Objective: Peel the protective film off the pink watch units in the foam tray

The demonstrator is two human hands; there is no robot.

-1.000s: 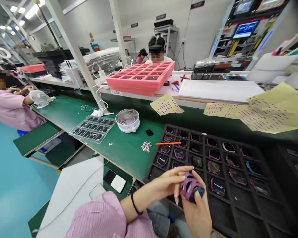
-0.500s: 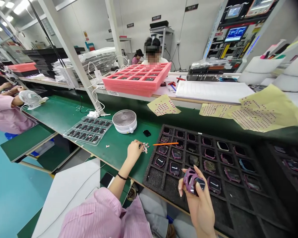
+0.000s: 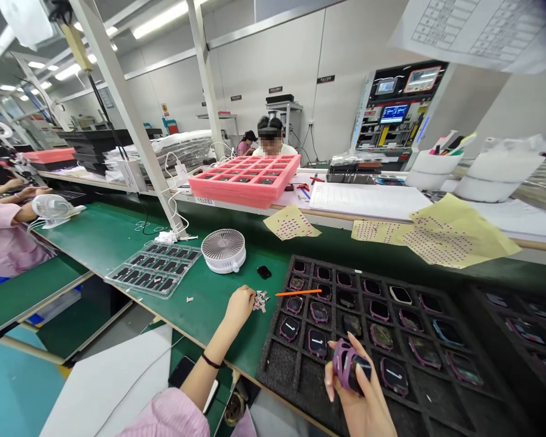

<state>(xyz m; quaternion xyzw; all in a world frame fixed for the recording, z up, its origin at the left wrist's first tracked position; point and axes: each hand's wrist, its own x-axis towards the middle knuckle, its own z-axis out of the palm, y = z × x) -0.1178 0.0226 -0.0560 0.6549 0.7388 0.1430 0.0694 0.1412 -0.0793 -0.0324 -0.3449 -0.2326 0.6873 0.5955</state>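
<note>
Right hand (image 3: pixel 363 397), thumb and fingers wrapped around a purple-framed smartwatch (image 3: pixel 344 363), compartmented black foam tray (image 3: pixel 282 363) beyond them, left hand (image 3: pixel 239 306), fingertips bunched at small pale tabs (image 3: pixel 261 301), whether pinching one cannot be told

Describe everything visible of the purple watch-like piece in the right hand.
The watch-like piece has a smooth, shiny purple body with curved gaps and a dark, glossy face. It is tilted, gripped by the right hand, at the near side of the black tray. Its far side is hidden.
</note>
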